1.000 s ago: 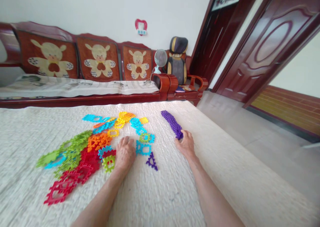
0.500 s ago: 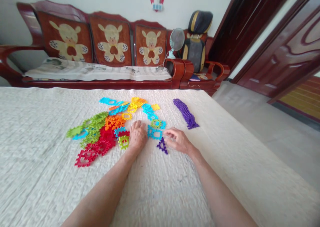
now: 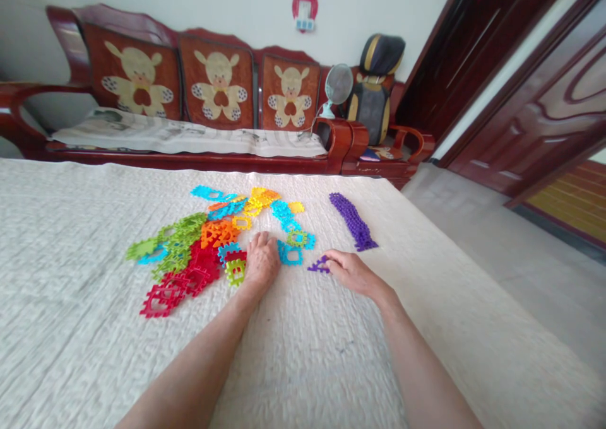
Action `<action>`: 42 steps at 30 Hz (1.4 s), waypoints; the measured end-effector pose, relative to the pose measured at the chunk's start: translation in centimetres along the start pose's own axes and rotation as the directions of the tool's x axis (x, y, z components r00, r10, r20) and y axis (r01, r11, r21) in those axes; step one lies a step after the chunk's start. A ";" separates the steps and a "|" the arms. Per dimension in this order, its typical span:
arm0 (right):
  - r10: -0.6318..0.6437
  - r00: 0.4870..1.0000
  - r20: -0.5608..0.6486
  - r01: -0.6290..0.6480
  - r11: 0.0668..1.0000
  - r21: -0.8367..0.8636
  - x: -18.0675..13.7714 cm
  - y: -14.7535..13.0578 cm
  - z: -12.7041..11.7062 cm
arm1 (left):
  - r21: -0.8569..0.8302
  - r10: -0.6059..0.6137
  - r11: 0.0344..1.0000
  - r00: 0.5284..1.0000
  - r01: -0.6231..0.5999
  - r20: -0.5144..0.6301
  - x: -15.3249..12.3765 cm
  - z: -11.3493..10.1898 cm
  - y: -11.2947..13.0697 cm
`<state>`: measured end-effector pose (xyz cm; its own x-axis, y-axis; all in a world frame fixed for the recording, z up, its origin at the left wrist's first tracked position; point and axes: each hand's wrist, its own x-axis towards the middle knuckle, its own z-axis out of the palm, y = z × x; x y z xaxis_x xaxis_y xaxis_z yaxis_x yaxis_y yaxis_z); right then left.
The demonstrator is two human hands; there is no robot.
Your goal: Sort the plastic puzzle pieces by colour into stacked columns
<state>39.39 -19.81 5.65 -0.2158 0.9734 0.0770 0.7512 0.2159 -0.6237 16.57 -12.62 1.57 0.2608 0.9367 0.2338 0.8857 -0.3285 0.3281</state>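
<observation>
My right hand (image 3: 355, 274) pinches a purple triangular building piece (image 3: 317, 265) by its right side, just above the cloth. My left hand (image 3: 262, 258) rests palm down on the cloth, its slightly bent fingers pointing away from me, with nothing seen in it. Right beside its fingers lies a blue square piece (image 3: 290, 253), overlapped by a small green square piece (image 3: 297, 238). On its other side is a yellow-green square piece (image 3: 235, 272). Farther right, overlapping purple triangular pieces (image 3: 353, 222) form a long row.
Red pieces (image 3: 184, 277), green pieces (image 3: 177, 243), orange pieces (image 3: 218, 233), yellow pieces (image 3: 259, 200) and blue pieces (image 3: 283, 211) lie in overlapping groups on the white quilted cloth (image 3: 303, 353). Beyond the table's far edge stands a wooden sofa (image 3: 189, 159) with a small fan (image 3: 338, 83).
My right hand has taken hold of the purple triangular piece, turned it and moved slightly right with it. My left hand has stayed nearly in place. The view has tilted a little.
</observation>
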 end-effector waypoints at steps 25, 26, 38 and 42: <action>-0.071 0.915 -0.398 -0.077 0.936 -0.344 -0.6 4.6 -2.4 | 0.026 0.055 0.998 0.998 -0.054 -0.041 0.2 0.9 -0.8; -0.052 0.896 -0.441 -0.115 0.933 -0.342 -0.8 5.3 -3.0 | 0.031 0.058 0.998 0.998 -0.057 -0.040 0.2 1.0 -0.8; -0.069 0.857 -0.511 -0.100 0.950 -0.297 -2.0 10.5 -3.6 | 0.044 0.063 0.997 0.997 -0.060 -0.051 0.2 1.0 -0.9; -0.106 0.835 -0.540 -0.066 0.955 -0.289 -1.8 10.5 -3.3 | 0.042 0.042 0.998 0.999 -0.041 -0.032 0.1 0.7 -0.6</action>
<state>49.73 -18.99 1.48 0.0766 0.8315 0.5502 0.9121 0.1645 -0.3756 16.36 -12.22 0.77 0.2857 0.9175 0.2768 0.8894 -0.3614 0.2799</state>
